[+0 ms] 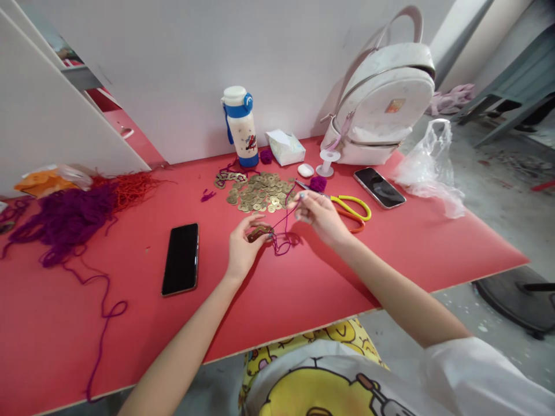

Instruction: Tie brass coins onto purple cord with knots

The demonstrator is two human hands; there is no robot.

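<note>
My left hand is closed around a short row of brass coins with holes, threaded on purple cord. To its right my right hand pinches a strand of the purple cord, which runs between both hands and hangs in loose loops above the red table. Just beyond the hands lies a spread pile of brass coins. A strung length of coins rests at its left edge. Scissors with yellow and orange handles lie partly hidden behind my right hand, beside a small purple ball.
Two phones, one at left and one at right, lie on the red table. Purple yarn and red strands heap at left. A bottle, tissue pack, white spool, backpack and plastic bag stand behind.
</note>
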